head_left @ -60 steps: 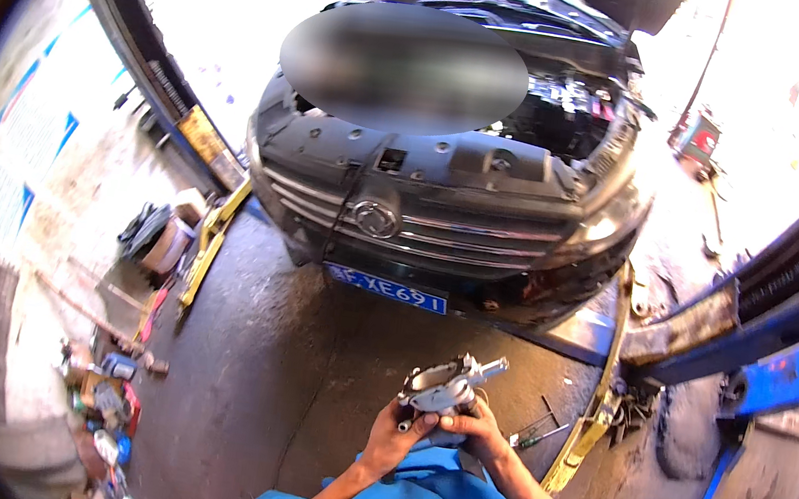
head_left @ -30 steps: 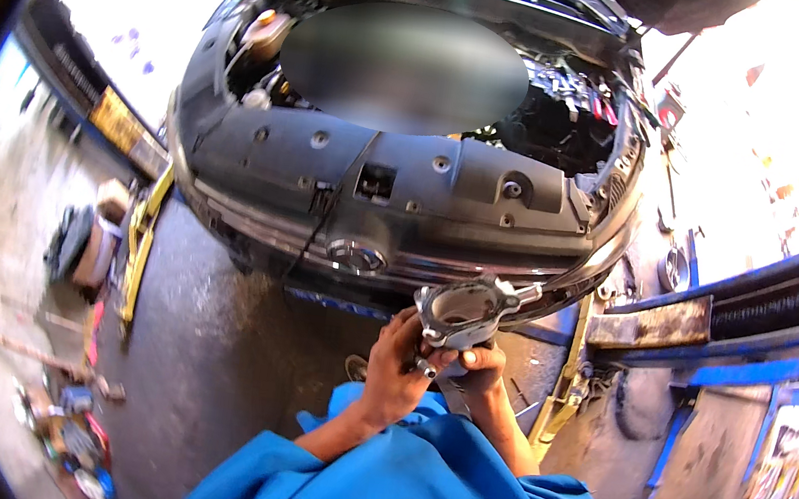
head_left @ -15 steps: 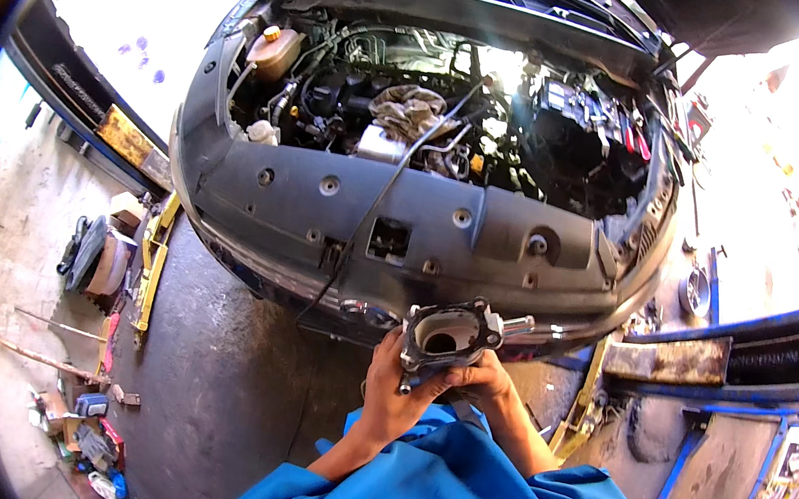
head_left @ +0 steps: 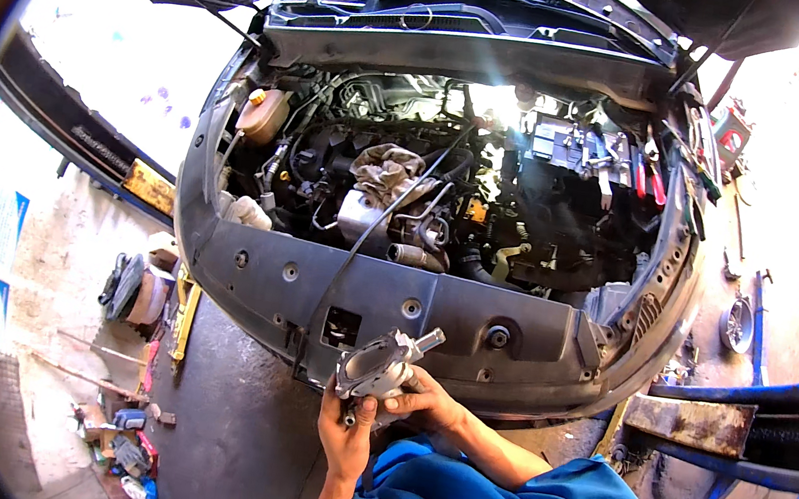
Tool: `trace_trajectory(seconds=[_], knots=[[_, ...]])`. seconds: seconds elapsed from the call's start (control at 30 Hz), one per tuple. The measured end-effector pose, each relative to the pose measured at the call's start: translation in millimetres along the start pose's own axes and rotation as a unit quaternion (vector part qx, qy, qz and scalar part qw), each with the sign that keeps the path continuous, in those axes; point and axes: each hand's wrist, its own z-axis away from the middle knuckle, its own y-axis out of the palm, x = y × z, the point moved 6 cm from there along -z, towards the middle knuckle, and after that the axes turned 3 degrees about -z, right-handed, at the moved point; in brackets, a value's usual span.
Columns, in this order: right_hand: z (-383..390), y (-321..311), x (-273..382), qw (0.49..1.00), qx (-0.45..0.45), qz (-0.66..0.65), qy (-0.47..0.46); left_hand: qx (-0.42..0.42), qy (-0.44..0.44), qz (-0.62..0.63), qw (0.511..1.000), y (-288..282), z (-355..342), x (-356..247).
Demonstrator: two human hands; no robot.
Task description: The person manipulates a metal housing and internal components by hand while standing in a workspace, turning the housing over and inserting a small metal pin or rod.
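A grey metal engine housing [head_left: 382, 368] with a wide open flange and a short pipe stub is held up in front of the car's bumper. My left hand [head_left: 344, 442] grips its lower left side, with the thumb across the front. Closed on the right side is my right hand [head_left: 431, 405], below the pipe stub. The housing is tilted, so its flange opening faces up and left. Beyond it lies the open engine bay, where a crumpled rag [head_left: 387, 173] rests on the engine beside a silver metal cover [head_left: 361, 220].
A black cable [head_left: 354, 256] runs from the engine over the front panel [head_left: 369, 286]. Pliers with red handles [head_left: 649, 179] and other tools lie at the bay's right. Lift arms with worn pads [head_left: 689, 426] flank the car. Boxes and scrap [head_left: 119, 445] lie at the left.
The housing has moved left and turned, its opening now facing more to the left. My right hand has shifted to its right side. The view has tipped up, showing more of the engine bay.
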Motion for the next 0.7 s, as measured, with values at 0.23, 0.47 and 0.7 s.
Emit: trace_trajectory(seconds=[0.23, 0.47, 0.7], knots=[[-13, -22, 15, 1.000, -0.010, -0.015, 0.024, -0.026, -0.037, 0.018, 0.999, 19, -11, 7], [1, -20, 58, 0.997, -0.054, -0.010, -0.049, 0.126, -0.104, 0.267, 0.950, 49, -35, 13], [38, -21, 78, 0.972, -0.146, 0.063, -0.172, 0.266, -0.152, 0.332, 0.892, 74, -60, 20]])
